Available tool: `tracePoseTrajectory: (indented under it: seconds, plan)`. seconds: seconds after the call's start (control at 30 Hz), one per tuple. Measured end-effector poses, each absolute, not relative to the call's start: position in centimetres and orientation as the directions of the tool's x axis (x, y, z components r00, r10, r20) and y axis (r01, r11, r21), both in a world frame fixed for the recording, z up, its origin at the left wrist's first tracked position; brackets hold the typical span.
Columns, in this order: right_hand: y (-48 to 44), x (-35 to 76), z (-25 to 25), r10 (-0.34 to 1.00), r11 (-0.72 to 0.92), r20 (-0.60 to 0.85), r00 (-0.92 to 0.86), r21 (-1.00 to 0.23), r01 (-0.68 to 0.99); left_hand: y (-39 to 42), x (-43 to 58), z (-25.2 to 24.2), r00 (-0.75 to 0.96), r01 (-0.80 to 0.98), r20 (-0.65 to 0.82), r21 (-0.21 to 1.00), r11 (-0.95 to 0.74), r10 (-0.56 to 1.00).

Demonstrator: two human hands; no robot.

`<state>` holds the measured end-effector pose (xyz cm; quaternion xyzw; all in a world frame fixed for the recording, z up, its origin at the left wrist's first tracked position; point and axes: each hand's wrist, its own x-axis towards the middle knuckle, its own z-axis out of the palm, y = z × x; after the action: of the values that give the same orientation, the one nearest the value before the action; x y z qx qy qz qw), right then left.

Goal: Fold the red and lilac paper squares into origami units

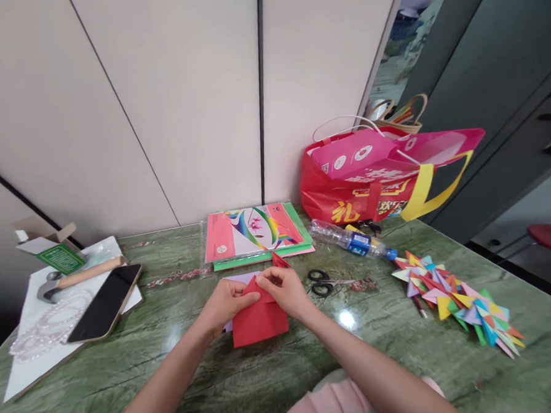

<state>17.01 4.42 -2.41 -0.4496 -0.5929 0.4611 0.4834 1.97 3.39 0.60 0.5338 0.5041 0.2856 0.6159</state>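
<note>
Both hands work on a partly folded sheet of red origami paper (260, 326) at the middle of the table. My left hand (226, 304) grips its left side, thumb lying on top near the pointed upper fold. My right hand (287, 291) pinches the upper right part of the same paper between thumb and fingers. A sheet of lilac paper (243, 278) lies under it, showing at the upper left. A small red folded piece (279, 260) sticks up just behind my right hand. To the right lie scissors with black handles (323, 283).
Behind the hands lies a pack of coloured paper (255, 233). A plastic bottle (354, 240) lies before a red gift bag (338, 188). Multicoloured folded paper pieces (460, 296) lie at right. On the left are a phone (106, 302), a hammer (82, 276), beads (50, 327) and a small box (56, 250).
</note>
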Motion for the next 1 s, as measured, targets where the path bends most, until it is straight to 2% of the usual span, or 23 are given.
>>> tracePoseTrajectory:
  seconds: [0.1,0.3,0.4,0.5,0.67,0.73,0.9,1.0]
  plan:
    - [4.39,16.92,-2.28,0.981,0.141,0.136,-0.142,-0.99,0.027,3.45,1.93,0.57,0.333,0.203,-0.324,0.942,0.269,0.885]
    - [4.08,16.61,-1.8,0.992,-0.047,-0.026,-0.121,-0.983,-0.175,3.38,1.86,0.69,0.354,0.237,-0.307,0.943,0.233,0.883]
    - [3.97,16.57,-1.63,0.992,-0.09,-0.066,-0.112,-0.97,-0.227,3.29,1.91,0.76,0.359,0.243,-0.307,0.943,0.229,0.882]
    - [4.0,16.67,-1.67,0.989,-0.089,-0.061,-0.138,-0.974,-0.21,3.28,1.93,0.76,0.355,0.246,-0.299,0.944,0.22,0.886]
    - [4.04,16.79,-1.76,0.987,0.005,0.024,-0.161,-0.993,-0.118,3.34,1.97,0.74,0.384,0.304,-0.283,0.937,0.169,0.879]
    - [3.97,16.76,-1.77,0.986,-0.025,-0.001,-0.165,-0.99,-0.141,3.26,2.06,0.85,0.409,0.331,-0.268,0.934,0.132,0.872]
    - [3.87,16.63,-1.99,0.964,-0.214,-0.166,-0.208,-0.948,-0.235,3.12,2.25,1.04,0.433,0.347,-0.247,0.933,0.093,0.867]
    - [4.0,16.62,-2.05,0.978,-0.113,-0.077,-0.193,-0.977,-0.181,3.3,2.13,0.82,0.386,0.344,-0.236,0.934,0.097,0.892]
